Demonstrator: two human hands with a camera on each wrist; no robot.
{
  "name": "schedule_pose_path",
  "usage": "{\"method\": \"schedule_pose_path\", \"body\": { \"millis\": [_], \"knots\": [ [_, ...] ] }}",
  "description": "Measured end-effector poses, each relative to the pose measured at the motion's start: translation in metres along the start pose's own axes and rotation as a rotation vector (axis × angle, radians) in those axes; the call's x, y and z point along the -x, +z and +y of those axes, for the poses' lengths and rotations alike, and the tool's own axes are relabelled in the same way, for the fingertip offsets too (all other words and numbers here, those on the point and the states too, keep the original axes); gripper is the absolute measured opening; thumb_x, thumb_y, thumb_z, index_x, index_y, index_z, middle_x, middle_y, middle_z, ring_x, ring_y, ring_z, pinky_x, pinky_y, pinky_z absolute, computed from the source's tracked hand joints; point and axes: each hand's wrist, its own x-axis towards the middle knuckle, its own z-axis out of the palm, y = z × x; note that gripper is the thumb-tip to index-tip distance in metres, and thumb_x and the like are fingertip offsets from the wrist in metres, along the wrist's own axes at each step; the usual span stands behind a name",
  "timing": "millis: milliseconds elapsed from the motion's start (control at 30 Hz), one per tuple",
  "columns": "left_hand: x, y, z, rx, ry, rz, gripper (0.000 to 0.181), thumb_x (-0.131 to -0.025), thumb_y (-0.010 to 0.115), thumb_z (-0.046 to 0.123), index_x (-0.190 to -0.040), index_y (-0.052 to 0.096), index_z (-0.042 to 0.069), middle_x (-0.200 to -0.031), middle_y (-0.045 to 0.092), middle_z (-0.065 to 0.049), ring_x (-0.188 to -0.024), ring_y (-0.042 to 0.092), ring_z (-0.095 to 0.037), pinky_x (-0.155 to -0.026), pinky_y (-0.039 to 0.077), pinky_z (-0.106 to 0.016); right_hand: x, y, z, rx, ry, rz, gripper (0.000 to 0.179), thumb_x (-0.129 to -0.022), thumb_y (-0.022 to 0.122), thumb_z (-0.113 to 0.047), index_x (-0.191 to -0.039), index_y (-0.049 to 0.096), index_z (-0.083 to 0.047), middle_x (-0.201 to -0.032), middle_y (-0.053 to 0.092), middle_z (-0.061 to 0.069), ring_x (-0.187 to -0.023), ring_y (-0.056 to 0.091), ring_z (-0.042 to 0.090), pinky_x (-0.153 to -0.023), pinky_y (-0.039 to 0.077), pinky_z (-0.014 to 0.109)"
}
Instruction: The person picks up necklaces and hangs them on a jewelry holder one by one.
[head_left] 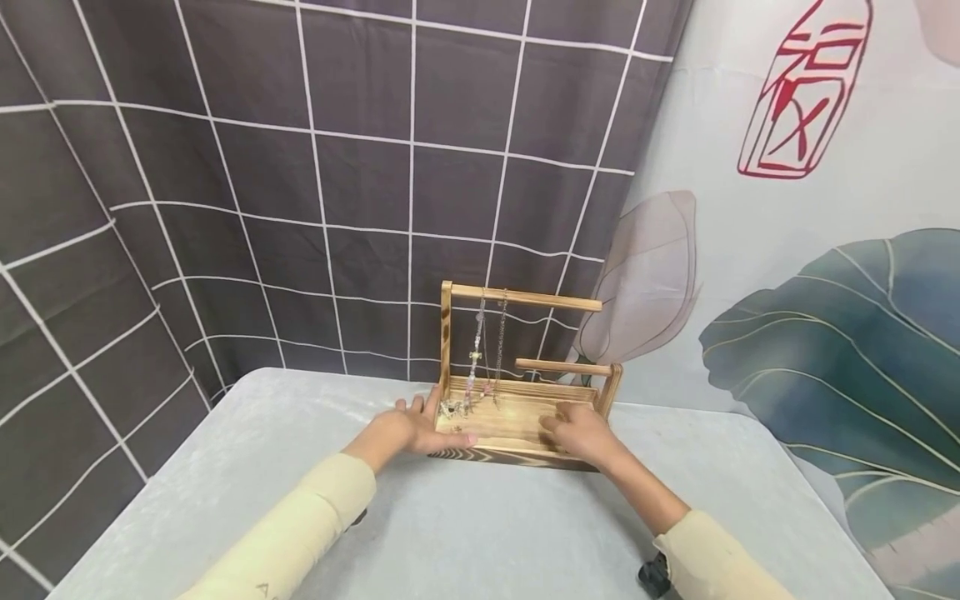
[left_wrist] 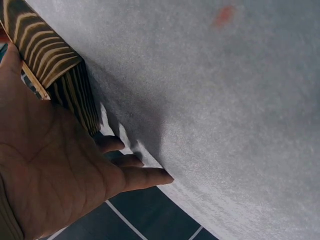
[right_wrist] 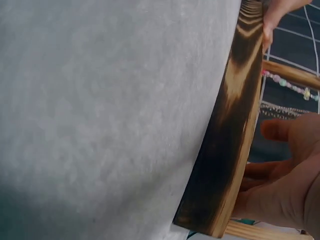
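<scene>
A wooden jewelry stand (head_left: 510, 457) with a shallow tray and two horizontal bars stands on the table. From its upper bar (head_left: 543, 298) hang a beaded strand (head_left: 475, 357) and thin chains (head_left: 502, 337). Small jewelry (head_left: 452, 408) lies at the tray's left end. My left hand (head_left: 408, 427) rests against that end, thumb over the front rim and fingers (left_wrist: 145, 177) stretched out past the corner. Over the tray's right part, my right hand (head_left: 581, 432) reaches in with loosely bent fingers. In the right wrist view its fingertips are hidden behind the front wall (right_wrist: 225, 125).
A pale cloth covers the table (head_left: 225, 467). Behind the stand hangs a dark curtain (head_left: 360, 183) with white grid lines, close to the upper bar. The lower bar (head_left: 562, 367) sticks out leftward above the tray, just behind my right hand.
</scene>
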Motion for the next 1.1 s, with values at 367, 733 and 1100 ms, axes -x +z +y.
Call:
{"method": "schedule_pose_path", "body": {
  "millis": [367, 733, 1100],
  "knots": [
    [0.041, -0.016, 0.013, 0.012, 0.042, 0.017, 0.127, -0.098, 0.047, 0.094, -0.183, -0.002, 0.013, -0.187, 0.018, -0.029, -0.173, 0.016, -0.057, -0.136, 0.026, -0.079, -0.044, 0.049, 0.047, 0.122, -0.086, -0.088, 0.068, -0.108, 0.065, -0.06, -0.127, 0.078, 0.004, -0.135, 0.077, 0.026, -0.119, 0.074, 0.04, -0.099, 0.064, 0.058],
    [0.042, -0.013, 0.014, 0.032, 0.041, 0.018, 0.127, -0.097, 0.049, 0.094, -0.183, 0.0, 0.014, -0.187, 0.018, -0.029, -0.173, 0.016, -0.058, -0.136, 0.025, -0.081, -0.018, 0.043, -0.021, 0.031, -0.191, -0.213, 0.065, -0.11, 0.064, -0.049, -0.132, 0.073, 0.011, -0.168, 0.044, 0.045, -0.161, 0.04, 0.064, -0.131, 0.04, 0.074],
    [0.041, -0.013, 0.012, 0.032, 0.03, 0.02, 0.129, -0.095, 0.048, 0.097, -0.183, -0.002, 0.017, -0.188, 0.017, -0.026, -0.174, 0.015, -0.057, -0.135, 0.024, -0.081, -0.024, 0.012, -0.01, -0.085, -0.149, 0.002, 0.034, -0.107, 0.07, -0.019, -0.129, 0.082, 0.004, -0.138, 0.08, 0.023, -0.133, 0.073, 0.042, -0.118, 0.058, 0.064]
  ]
}}
